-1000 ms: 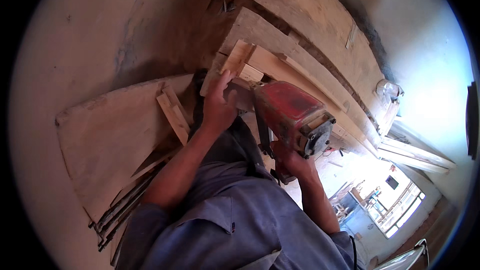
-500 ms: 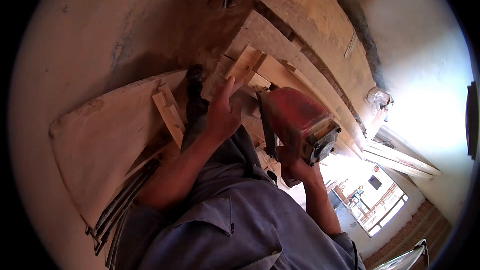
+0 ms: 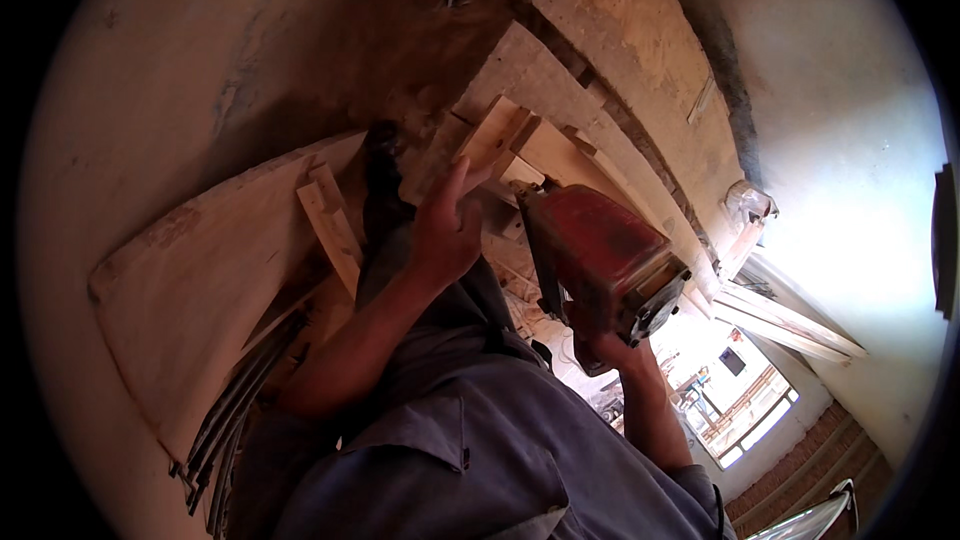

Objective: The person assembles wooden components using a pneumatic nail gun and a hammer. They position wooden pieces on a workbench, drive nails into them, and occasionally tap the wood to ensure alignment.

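Note:
A worn red nail gun (image 3: pixel 600 240) with a dark magazine along its left side is in my right hand (image 3: pixel 597 336), the fingers wrapped round its handle. The gun's nose lies close to a pale wooden block (image 3: pixel 492 136); whether they touch is hard to tell. My left hand (image 3: pixel 447 230) grips the near edge of that block, its index finger stretched along the wood. Beside the block a long light-coloured plank (image 3: pixel 560 162) runs to the right, partly hidden by the gun.
Large wooden boards (image 3: pixel 640 50) lie beyond the work. On the left rests a broad panel (image 3: pixel 190 270), with a short wooden piece (image 3: pixel 328 212) by it and dark thin strips (image 3: pixel 245 415) below. Long battens (image 3: pixel 790 320) lie at right near a bright window opening (image 3: pixel 740 400).
The nail gun has shifted slightly down and to the right, its nose a little lower beside the block. My left hand stays on the wood. The whole view has tilted slightly.

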A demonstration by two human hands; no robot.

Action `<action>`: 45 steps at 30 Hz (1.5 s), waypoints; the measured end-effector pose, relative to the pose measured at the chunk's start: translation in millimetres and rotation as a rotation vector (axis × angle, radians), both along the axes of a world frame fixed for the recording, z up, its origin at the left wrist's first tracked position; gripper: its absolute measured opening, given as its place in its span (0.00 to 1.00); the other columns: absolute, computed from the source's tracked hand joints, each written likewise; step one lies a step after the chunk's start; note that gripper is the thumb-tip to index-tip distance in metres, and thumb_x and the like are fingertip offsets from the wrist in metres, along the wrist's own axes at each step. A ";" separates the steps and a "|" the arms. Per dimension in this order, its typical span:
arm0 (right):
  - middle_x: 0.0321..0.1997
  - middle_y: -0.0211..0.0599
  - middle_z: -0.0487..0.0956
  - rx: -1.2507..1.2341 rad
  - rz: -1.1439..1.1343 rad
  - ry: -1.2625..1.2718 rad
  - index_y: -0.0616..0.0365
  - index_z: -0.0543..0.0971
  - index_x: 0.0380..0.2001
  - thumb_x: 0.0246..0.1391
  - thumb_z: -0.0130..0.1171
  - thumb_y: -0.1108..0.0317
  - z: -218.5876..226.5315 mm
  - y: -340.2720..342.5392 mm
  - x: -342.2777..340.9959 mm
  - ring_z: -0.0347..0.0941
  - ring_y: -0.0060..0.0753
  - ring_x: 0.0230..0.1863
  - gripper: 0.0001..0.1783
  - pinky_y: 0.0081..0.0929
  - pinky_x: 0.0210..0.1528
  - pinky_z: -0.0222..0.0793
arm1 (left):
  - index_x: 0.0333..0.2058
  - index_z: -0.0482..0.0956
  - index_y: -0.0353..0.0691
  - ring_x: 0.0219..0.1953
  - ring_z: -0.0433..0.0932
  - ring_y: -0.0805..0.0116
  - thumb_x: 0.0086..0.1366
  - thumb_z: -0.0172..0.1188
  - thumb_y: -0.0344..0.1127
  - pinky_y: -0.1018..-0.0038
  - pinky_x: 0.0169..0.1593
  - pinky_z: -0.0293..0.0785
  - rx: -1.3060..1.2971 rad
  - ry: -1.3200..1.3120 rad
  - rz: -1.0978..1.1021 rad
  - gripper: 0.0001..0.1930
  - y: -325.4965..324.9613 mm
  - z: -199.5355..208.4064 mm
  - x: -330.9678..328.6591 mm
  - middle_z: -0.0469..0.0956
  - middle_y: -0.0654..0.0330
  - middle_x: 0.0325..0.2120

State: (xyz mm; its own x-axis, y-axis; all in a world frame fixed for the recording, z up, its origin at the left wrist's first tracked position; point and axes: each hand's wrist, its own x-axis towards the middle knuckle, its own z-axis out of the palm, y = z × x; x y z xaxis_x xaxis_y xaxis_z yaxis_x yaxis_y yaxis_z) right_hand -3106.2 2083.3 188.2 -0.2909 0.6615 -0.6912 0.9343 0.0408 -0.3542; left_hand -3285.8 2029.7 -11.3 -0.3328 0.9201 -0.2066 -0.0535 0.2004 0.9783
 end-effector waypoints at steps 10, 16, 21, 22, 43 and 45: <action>0.35 0.36 0.78 -0.026 -0.062 0.070 0.60 0.76 0.48 0.62 0.58 0.68 4.8 -30.6 33.8 0.75 0.25 0.35 0.13 0.30 0.35 0.70 | 0.71 0.50 0.31 0.59 0.75 0.54 0.62 0.52 0.21 0.64 0.59 0.72 -0.031 -0.220 0.121 0.38 4.7 2.6 9.6 0.71 0.46 0.61; 0.23 0.27 0.75 -0.080 -0.510 0.158 0.61 0.76 0.44 0.58 0.60 0.69 16.3 -48.4 38.9 0.69 0.18 0.21 0.12 0.26 0.20 0.62 | 0.71 0.49 0.32 0.60 0.74 0.54 0.63 0.52 0.22 0.63 0.60 0.72 -0.013 -0.166 0.085 0.38 2.8 8.3 8.2 0.71 0.45 0.61; 0.38 0.35 0.80 -0.080 -0.536 0.106 0.62 0.75 0.56 0.58 0.58 0.69 20.4 -51.8 26.0 0.76 0.27 0.35 0.22 0.31 0.36 0.71 | 0.71 0.49 0.32 0.61 0.73 0.58 0.65 0.52 0.24 0.64 0.62 0.70 -0.032 -0.076 -0.042 0.37 -0.6 8.0 6.9 0.72 0.46 0.61; 0.42 0.37 0.82 -0.093 -0.536 0.121 0.60 0.76 0.55 0.62 0.58 0.65 16.2 -59.2 36.8 0.77 0.30 0.42 0.20 0.33 0.44 0.72 | 0.71 0.50 0.32 0.61 0.73 0.58 0.65 0.52 0.24 0.64 0.62 0.70 -0.027 -0.041 -0.055 0.36 -2.3 8.4 7.7 0.72 0.47 0.61; 0.26 0.28 0.73 0.085 -1.553 0.746 0.56 0.74 0.34 0.57 0.63 0.67 -13.7 -173.5 238.7 0.69 0.19 0.25 0.08 0.27 0.31 0.74 | 0.58 0.72 0.28 0.51 0.80 0.57 0.67 0.59 0.36 0.67 0.57 0.73 -0.087 0.174 -1.148 0.25 -43.7 105.3 208.3 0.80 0.45 0.48; 0.21 0.28 0.72 0.428 -1.583 0.967 0.56 0.75 0.32 0.58 0.63 0.67 -2.0 -165.2 261.6 0.69 0.21 0.23 0.07 0.28 0.30 0.72 | 0.57 0.73 0.27 0.49 0.81 0.58 0.68 0.57 0.37 0.69 0.56 0.73 -0.096 0.160 -1.287 0.24 -44.0 116.7 251.3 0.81 0.44 0.44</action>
State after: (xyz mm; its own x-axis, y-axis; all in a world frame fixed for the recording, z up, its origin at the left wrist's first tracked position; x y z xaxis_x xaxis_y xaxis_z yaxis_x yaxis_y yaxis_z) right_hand -2844.6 1918.1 186.2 0.5355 0.7289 -0.4266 -0.2867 -0.3182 -0.9036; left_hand -3034.5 1985.7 105.4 0.7456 0.5791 -0.3297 0.3440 0.0893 0.9347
